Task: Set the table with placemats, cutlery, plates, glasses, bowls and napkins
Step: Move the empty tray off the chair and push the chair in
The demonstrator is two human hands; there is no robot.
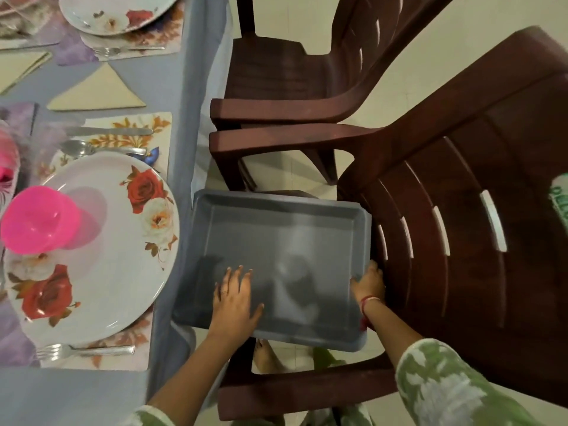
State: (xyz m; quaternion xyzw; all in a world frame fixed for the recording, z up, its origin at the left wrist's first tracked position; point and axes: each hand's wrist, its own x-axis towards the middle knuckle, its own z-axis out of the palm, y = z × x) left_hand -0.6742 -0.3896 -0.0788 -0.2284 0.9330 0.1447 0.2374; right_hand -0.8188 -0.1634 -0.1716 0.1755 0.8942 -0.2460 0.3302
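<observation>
The table (166, 87) fills the left of my feed under a grey-blue cloth, and its left side is cut off by the frame. The nearest setting lies at lower left: a rose-patterned plate (101, 241) on a floral placemat (159, 124), with a pink bowl (33, 219) on the plate's left part. A knife (107, 131) and a spoon (92, 148) lie above the plate in the picture, a fork (83, 351) below it, and a folded cream napkin (98, 93) higher up. A second plate (123, 10) at the top is cropped, and a pink shape (7, 161) at the left edge is too cut off for me to name.

In the lower middle, a grey tray (276, 198) sits between the arms of the near chair (461, 241). It hides the seat, so I can't tell whether it rests there. The left hand (233, 296) lies flat inside it, fingers spread. The right hand (368, 282) curls over the tray's right rim, gripping it. A bare foot (264, 355) shows just below the tray.

A second brown plastic chair (276, 72) stands above, on a pale tiled floor (430, 41).

Green lettering (561, 201) at the right edge is cropped and unreadable.
</observation>
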